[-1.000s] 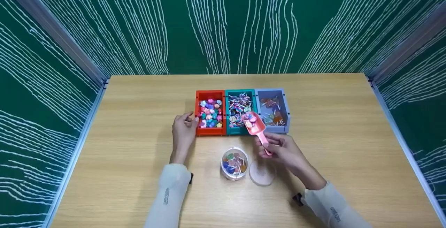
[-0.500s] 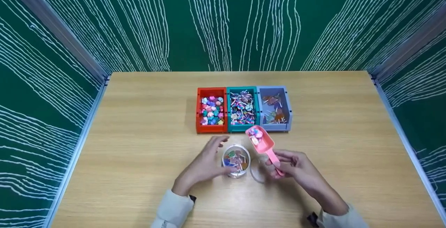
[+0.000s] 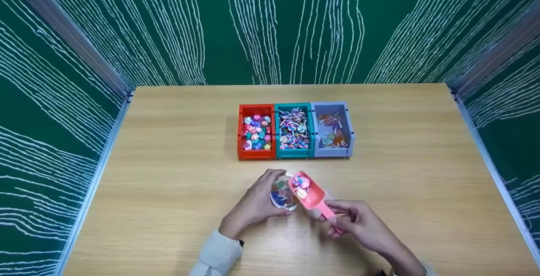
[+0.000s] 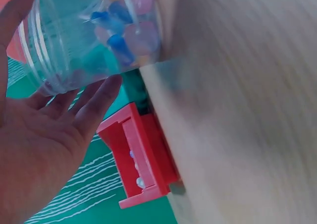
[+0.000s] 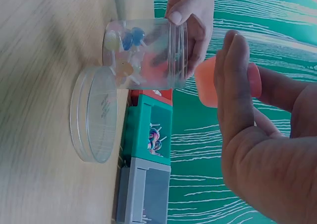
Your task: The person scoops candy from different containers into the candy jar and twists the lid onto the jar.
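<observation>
My left hand [image 3: 254, 202] holds a clear round jar [image 4: 81, 40] near its open top, thumb on one side and fingers on the other. The jar stands upright on the table with several translucent lollipop pieces [image 5: 130, 38] inside. With my right hand [image 3: 363, 227] I grip a pink scoop [image 3: 315, 198] by its handle. Several small swirl-coloured lollipop pieces [image 3: 301, 184] lie in the scoop, whose front overlaps the jar's right side in the head view. The right wrist view places the scoop just above the jar's mouth. A clear lid [image 5: 96, 115] lies flat beside the jar.
Three joined bins stand behind the jar. The red bin [image 3: 256, 154] holds small colourful shapes, the teal bin [image 3: 294, 153] swirl lollipops, the grey-blue bin [image 3: 333, 152] translucent lollipops. A green wall [image 3: 236, 27] with white lines rises behind the wooden table [image 3: 177, 141].
My left hand has left the red bin's side and taken hold of the jar. My right hand has brought the loaded scoop back from the teal bin toward the jar.
</observation>
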A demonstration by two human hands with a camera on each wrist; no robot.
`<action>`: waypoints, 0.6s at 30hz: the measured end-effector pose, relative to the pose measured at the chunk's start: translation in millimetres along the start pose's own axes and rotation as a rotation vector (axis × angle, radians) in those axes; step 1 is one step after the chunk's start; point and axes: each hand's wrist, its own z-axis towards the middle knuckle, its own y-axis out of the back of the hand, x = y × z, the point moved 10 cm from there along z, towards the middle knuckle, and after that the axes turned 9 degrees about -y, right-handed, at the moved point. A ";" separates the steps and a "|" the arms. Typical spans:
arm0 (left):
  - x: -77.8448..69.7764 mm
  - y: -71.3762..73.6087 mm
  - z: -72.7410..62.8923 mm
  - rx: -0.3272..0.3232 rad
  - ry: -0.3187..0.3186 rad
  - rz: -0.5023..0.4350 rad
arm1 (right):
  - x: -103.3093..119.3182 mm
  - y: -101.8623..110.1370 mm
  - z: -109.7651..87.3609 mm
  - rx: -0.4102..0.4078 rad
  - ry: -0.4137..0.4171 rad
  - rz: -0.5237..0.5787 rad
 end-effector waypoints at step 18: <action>3.2 1.4 1.3 -0.033 -0.023 -0.032 | 19.6 -6.3 -9.8 -0.293 0.045 -0.399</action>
